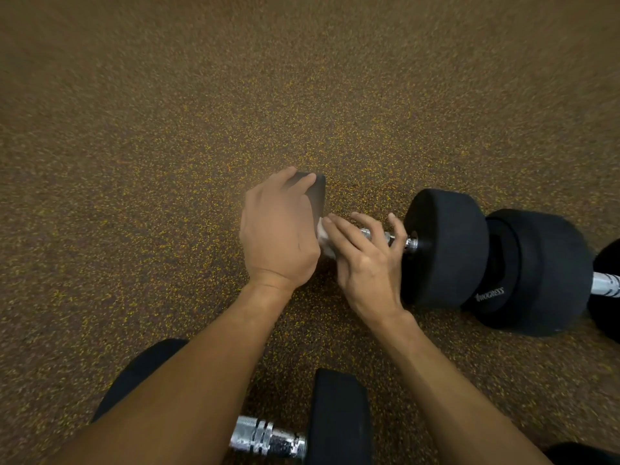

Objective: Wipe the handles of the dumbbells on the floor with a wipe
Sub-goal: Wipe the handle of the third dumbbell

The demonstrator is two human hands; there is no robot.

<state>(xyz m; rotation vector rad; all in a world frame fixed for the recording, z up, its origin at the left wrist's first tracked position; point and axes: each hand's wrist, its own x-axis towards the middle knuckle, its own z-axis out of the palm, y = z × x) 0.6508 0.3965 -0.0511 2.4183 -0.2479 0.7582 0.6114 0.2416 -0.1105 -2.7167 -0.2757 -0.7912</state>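
Note:
A black dumbbell lies across the speckled floor, its right weight [446, 246] in plain sight. My left hand [280, 229] grips the left weight [318, 193] from above and covers most of it. Between the weights runs the chrome handle [389, 237]. My right hand [364, 260] presses a white wipe [324, 238] onto that handle, fingers curled over the bar. Only a small patch of the wipe shows between my hands.
A second black dumbbell [536, 273] lies just right of the first, its chrome handle [607, 285] running off the frame edge. A third dumbbell [339, 417] with a chrome handle [265, 437] lies near me, partly under my left forearm. Brown speckled rubber floor [167, 129] stretches ahead.

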